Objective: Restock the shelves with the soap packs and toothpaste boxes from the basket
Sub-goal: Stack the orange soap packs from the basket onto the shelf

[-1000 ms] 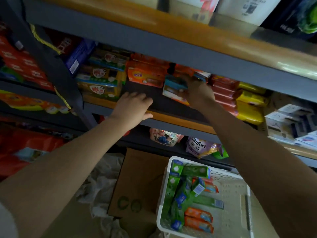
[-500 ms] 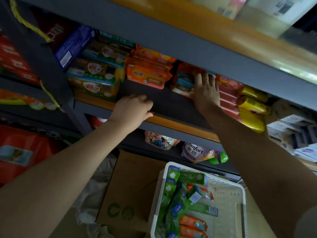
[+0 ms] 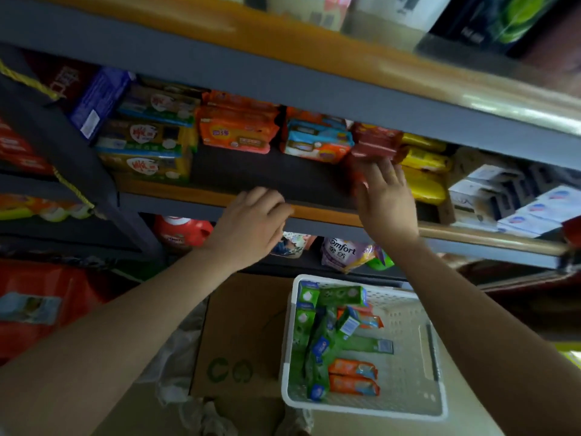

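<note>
Both hands empty, left hand (image 3: 251, 225) resting on shelf edge (image 3: 317, 212), right hand (image 3: 385, 199) fingers spread; soap packs (image 3: 353, 377) and toothpaste boxes (image 3: 341, 296) in basket (image 3: 405, 309), probably light, stiff, slippery, pinch across sides.

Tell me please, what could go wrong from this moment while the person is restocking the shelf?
1. The right hand touches the red packs with spread fingers; these sit near the shelf's front edge, so a push might tip one off.
2. The blue and orange pack lies tilted beside them and may slide.
3. The left hand rests on the edge, directly above the white basket; a falling pack could scatter the green toothpaste boxes.
</note>
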A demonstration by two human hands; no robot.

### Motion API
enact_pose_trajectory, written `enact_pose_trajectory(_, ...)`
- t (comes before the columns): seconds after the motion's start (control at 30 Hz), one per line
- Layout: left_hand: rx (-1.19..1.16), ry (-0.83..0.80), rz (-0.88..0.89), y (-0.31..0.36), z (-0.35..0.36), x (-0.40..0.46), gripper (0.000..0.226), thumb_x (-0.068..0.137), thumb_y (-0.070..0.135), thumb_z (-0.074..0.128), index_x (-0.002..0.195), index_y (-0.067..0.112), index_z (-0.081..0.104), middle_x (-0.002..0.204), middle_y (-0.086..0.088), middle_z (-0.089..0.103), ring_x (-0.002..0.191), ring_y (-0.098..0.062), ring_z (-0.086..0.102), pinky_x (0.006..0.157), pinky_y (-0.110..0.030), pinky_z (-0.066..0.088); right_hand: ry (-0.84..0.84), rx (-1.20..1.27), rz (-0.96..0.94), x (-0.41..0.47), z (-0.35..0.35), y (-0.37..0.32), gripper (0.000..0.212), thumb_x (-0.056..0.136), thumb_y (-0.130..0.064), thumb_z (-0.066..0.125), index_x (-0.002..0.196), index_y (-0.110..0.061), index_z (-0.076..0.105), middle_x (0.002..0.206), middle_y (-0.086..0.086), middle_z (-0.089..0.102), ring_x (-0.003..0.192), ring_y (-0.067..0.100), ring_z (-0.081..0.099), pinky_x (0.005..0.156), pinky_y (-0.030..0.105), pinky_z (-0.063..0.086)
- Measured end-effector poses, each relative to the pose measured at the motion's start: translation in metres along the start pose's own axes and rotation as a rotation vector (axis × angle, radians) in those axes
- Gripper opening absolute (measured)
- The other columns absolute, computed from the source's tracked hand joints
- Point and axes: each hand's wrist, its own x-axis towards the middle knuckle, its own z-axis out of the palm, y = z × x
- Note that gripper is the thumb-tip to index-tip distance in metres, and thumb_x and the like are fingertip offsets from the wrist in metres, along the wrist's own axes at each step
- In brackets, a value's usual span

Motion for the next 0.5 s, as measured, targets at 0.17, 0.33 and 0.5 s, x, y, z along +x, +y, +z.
enact_pose_trajectory(0.17, -0.226, -0.426, 0.192, 0.070, 0.035, -0.031, 0.025, 0.087, 0.015, 0.047, 0.108, 0.010, 0.061, 0.096, -0.009, 0.065, 0.076, -0.029, 0.064, 0.056, -0.035, 0.052, -0.285, 0.109, 0.337, -0.125, -0.029, 0.058, 0.022, 0.087, 0.000, 0.050, 0.106, -0.003, 0.059, 0.104, 0.021, 0.061, 0.086, 0.043, 0.061, 0.060, 0.040, 0.048)
enact_pose_trajectory(0.33, -0.222, -0.930, 0.194, 0.131, 0.087, -0.048, 0.029, 0.099, 0.019, 0.032, 0.121, 0.013, 0.050, 0.111, -0.007, 0.056, 0.085, -0.025, 0.059, 0.059, -0.036, 0.046, -0.864, 0.032, 0.501, -0.216, -0.001, 0.104, 0.024, 0.091, -0.016, 0.047, 0.113, -0.018, 0.057, 0.117, 0.009, 0.063, 0.103, 0.033, 0.061, 0.080, 0.039, 0.051)
enact_pose_trajectory(0.5, -0.211, -1.053, 0.139, 0.186, 0.144, -0.064, 0.027, 0.096, 0.012, 0.035, 0.116, 0.009, 0.052, 0.110, -0.009, 0.055, 0.092, -0.026, 0.057, 0.069, -0.039, 0.049, -1.161, 0.046, 0.403, -0.273, 0.055, 0.139, 0.033, 0.092, -0.017, 0.044, 0.125, -0.013, 0.048, 0.125, 0.011, 0.055, 0.114, 0.030, 0.054, 0.089, 0.039, 0.048)
